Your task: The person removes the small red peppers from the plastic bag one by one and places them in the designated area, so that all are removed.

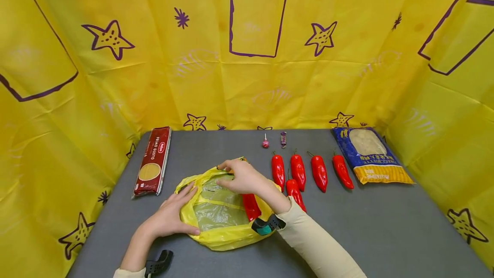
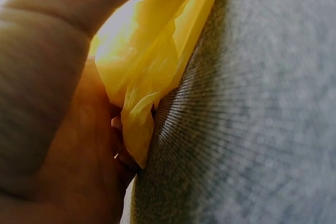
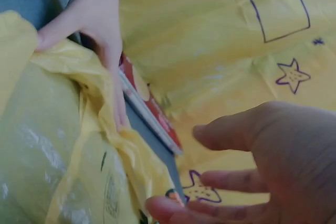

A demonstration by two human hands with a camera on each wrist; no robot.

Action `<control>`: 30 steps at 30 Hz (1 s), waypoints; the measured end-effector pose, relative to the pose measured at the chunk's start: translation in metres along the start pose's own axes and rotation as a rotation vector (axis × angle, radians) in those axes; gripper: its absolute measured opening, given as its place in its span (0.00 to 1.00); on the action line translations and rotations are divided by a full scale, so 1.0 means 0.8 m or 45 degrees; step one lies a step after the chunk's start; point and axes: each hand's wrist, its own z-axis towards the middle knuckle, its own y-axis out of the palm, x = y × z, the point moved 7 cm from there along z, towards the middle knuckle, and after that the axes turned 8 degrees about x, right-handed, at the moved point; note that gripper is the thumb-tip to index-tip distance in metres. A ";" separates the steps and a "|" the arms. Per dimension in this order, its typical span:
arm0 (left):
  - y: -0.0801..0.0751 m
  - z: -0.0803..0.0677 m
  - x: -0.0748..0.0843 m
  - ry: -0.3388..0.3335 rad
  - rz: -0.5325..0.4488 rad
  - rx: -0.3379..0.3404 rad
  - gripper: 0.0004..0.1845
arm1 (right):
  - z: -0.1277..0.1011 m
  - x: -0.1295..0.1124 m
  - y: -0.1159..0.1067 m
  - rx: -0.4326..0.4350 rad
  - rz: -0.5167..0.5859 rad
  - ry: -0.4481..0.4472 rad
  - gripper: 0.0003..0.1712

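Note:
A yellow plastic bag (image 1: 225,238) lies open on the grey table (image 1: 386,226), with one red pepper (image 1: 251,206) inside it at the right. My left hand (image 1: 170,218) holds the bag's left rim; in the left wrist view a fold of the bag (image 2: 152,61) is pinched in the hand (image 2: 52,129). My right hand (image 1: 241,177) hovers over the far rim, its fingers loosely spread and holding nothing (image 3: 262,171). In the right wrist view the left hand (image 3: 100,35) grips the bag's edge (image 3: 47,145).
Several red peppers (image 1: 298,170) lie in a row right of the bag, one (image 1: 295,192) close to my right forearm. A red spaghetti pack (image 1: 152,160) lies at the left, a blue and yellow pasta bag (image 1: 368,153) at the far right. A lollipop (image 1: 265,143) and a wrapped sweet (image 1: 283,139) lie at the back.

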 end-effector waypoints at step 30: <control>-0.001 0.001 0.002 0.022 0.017 0.009 0.69 | -0.019 0.045 0.002 -0.385 -0.335 0.127 0.34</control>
